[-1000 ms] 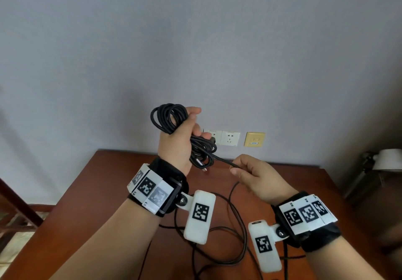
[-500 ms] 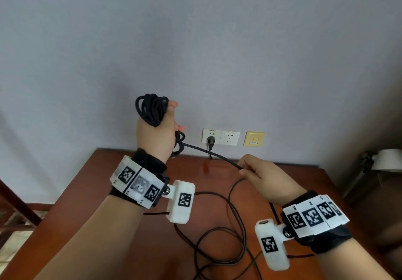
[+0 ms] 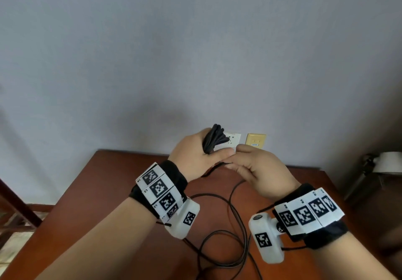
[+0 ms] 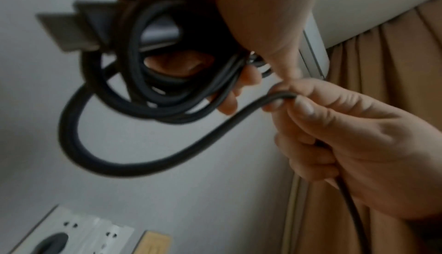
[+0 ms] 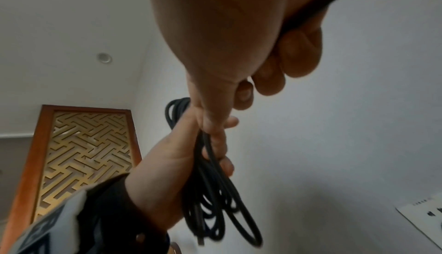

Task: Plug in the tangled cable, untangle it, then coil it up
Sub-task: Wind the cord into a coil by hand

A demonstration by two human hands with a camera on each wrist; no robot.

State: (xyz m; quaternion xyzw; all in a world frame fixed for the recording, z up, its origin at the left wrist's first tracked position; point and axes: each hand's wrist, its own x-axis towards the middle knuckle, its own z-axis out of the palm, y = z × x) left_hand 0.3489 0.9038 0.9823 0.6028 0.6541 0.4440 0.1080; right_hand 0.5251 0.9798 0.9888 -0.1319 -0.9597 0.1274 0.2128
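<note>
While loose cable (image 3: 230, 232) trails on the table (image 3: 121, 184) nearest the person, the right hand (image 3: 258, 168) pinches it beyond, touching the left hand (image 3: 195, 153) gripping the coil (image 3: 214, 138) before the wall socket (image 3: 233, 138)

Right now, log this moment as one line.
phase: coiling | left hand: grips black cable coil | right hand: pinches free strand at coil | slack: on wooden table

Furnished home room: wooden table (image 3: 121, 192), wall sockets (image 3: 233, 137), curtains (image 4: 382, 69), lattice screen (image 5: 83, 154).
</note>
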